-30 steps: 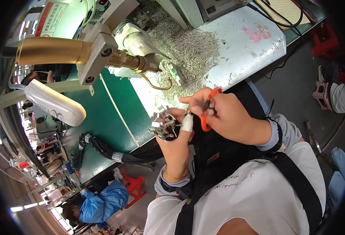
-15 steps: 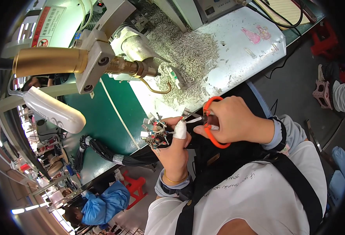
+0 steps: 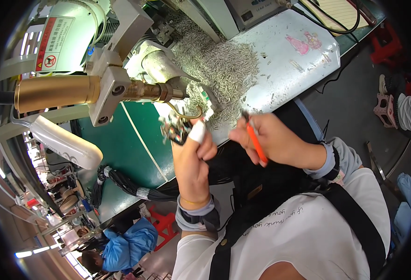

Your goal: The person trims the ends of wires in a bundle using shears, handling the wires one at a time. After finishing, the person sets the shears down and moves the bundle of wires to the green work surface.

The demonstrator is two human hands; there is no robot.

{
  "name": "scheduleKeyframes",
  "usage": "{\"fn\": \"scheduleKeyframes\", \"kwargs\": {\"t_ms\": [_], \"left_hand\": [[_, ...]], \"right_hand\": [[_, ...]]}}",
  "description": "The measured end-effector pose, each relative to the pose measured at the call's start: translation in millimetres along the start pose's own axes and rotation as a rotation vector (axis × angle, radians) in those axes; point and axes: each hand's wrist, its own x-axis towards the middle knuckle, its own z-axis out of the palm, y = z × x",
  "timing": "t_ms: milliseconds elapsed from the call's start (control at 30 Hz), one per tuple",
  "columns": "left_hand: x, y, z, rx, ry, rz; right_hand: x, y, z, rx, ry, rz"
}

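My left hand [image 3: 192, 165] is closed round a bunch of small wired parts [image 3: 175, 129], white and metal pieces with coloured and black leads. White wrapping [image 3: 198, 131] covers its thumb, which lies close to the curved brass tube [image 3: 184, 115] of the machine. In my right hand [image 3: 277, 141] is a pair of orange-handled nippers [image 3: 256, 143]; its dark jaws point up and away from me, touching no part. Motion blurs both hands somewhat.
A brass-bodied machine head [image 3: 58, 92] reaches in from the left above a heap of small metal pieces [image 3: 228, 65] on a metal sheet [image 3: 280, 70]. A bundle of black cables [image 3: 126, 184] lies on the green bench [image 3: 121, 144]. Another person in blue [image 3: 131, 245] is at lower left.
My left hand has moved up and left with the wired parts, toward the curved tube. My right hand has drawn the nippers away from the left hand and turned them; their handles are closer together.
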Motion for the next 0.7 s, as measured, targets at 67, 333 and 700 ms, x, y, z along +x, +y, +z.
{"fn": "scheduleKeyframes", "kwargs": {"t_ms": [67, 333, 700], "left_hand": [[15, 0, 1, 0.000, -0.014, 0.002], [34, 5, 2, 0.034, -0.042, -0.004], [35, 7, -1, 0.061, -0.038, -0.017]], "right_hand": [[7, -8, 1, -0.041, 0.072, -0.091], [52, -31, -5, -0.320, 0.266, -0.276], [62, -16, -7, -0.531, 0.356, -0.470]]}}
